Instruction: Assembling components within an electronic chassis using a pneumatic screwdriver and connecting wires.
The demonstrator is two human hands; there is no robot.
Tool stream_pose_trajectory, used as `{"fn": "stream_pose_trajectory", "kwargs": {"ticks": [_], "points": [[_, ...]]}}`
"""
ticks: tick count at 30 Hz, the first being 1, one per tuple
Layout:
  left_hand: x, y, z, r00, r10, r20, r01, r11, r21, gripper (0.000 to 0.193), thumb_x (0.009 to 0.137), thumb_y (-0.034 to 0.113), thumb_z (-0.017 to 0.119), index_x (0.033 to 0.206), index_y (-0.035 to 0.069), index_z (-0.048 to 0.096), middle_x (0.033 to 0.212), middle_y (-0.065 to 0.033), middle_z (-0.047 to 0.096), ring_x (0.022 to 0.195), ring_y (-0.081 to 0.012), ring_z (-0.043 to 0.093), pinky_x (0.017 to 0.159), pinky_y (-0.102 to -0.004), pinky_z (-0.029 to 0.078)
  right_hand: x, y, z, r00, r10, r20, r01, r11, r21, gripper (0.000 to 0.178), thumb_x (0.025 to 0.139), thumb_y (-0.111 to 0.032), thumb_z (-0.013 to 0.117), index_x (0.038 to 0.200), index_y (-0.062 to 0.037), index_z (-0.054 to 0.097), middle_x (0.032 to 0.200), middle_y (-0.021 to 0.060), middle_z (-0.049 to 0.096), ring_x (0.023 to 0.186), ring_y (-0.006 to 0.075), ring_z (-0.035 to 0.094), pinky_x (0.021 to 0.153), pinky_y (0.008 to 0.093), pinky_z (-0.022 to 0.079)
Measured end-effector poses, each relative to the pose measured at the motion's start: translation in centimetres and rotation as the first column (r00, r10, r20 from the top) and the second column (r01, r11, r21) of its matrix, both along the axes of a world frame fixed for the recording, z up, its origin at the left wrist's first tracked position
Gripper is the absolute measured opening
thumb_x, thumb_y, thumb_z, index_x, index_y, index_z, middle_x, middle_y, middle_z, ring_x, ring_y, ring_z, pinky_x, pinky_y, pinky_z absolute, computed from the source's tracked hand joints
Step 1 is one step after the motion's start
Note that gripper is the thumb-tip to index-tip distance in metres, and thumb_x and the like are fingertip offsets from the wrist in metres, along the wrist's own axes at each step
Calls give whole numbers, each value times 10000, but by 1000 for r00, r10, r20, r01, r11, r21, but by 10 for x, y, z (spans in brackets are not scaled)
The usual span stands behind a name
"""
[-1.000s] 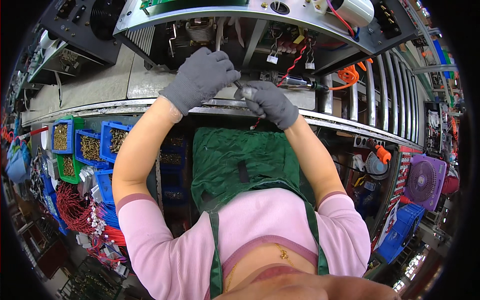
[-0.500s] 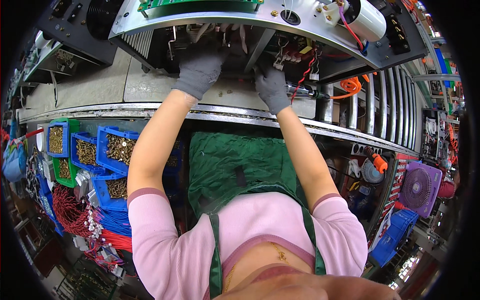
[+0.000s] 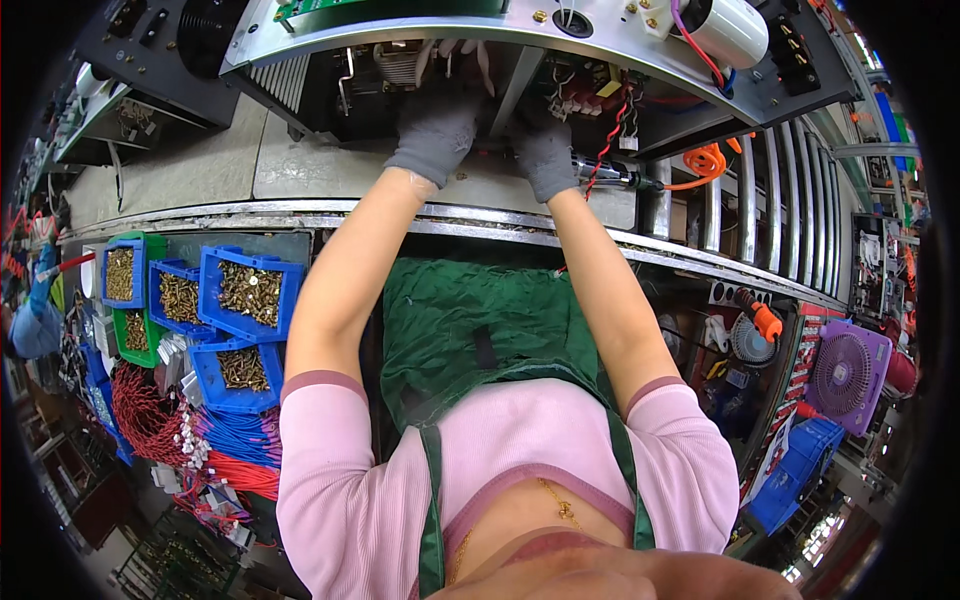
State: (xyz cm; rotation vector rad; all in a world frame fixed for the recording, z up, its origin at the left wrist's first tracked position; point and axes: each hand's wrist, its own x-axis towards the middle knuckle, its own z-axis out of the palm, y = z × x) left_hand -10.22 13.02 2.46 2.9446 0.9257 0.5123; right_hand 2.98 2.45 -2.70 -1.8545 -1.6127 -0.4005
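Metal chassis [image 3: 520, 35] overhangs both gloved hands, blue screw bins [image 3: 245, 290] well apart

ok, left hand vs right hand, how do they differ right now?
The left hand reaches up into the open metal chassis, fingertips at a finned part; the right hand sits lower, beside a tool with an orange coiled cord. Whether it grips the tool is unclear. Both wear grey gloves.

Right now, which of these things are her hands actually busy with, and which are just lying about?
In use: left hand and right hand, both gloved, reaching inside the open metal chassis; powered screwdriver by the right hand.

Lying about: blue bins of screws, red and blue wire bundles, purple fan, white cylinder.
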Motion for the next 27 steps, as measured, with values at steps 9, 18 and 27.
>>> {"fn": "stream_pose_trajectory", "kwargs": {"ticks": [9, 18, 27], "points": [[15, -37, 21, 821, 261, 508, -312, 950, 15, 1046, 568, 647, 731, 1346, 44, 379, 1338, -188, 386, 1269, -442, 292, 1089, -535, 231, -6, -2, 17, 980, -201, 7, 192, 927, -321, 299, 770, -326, 628, 963, -99, 617, 863, 148, 637, 730, 338, 634, 615, 426, 510], [27, -35, 23, 848, 223, 480, -205, 975, -90, 871, 607, 566, 713, 1253, 33, 473, 1241, -189, 456, 1209, -399, 365, 1033, -560, 274, 29, -20, 8, 970, -235, 64, 243, 951, -189, 229, 760, -241, 609, 877, -44, 621, 829, 182, 641, 762, 371, 625, 685, 445, 496], [17, -44, 41, 854, 182, 487, -192, 981, -29, 669, 664, 445, 742, 1145, 15, 563, 1045, -193, 600, 988, -358, 558, 801, -438, 504, 31, -64, 9, 829, -127, -545, 133, 991, -28, 170, 854, -81, 578, 1003, -39, 647, 1005, 118, 647, 924, 262, 612, 781, 362, 483]]}}
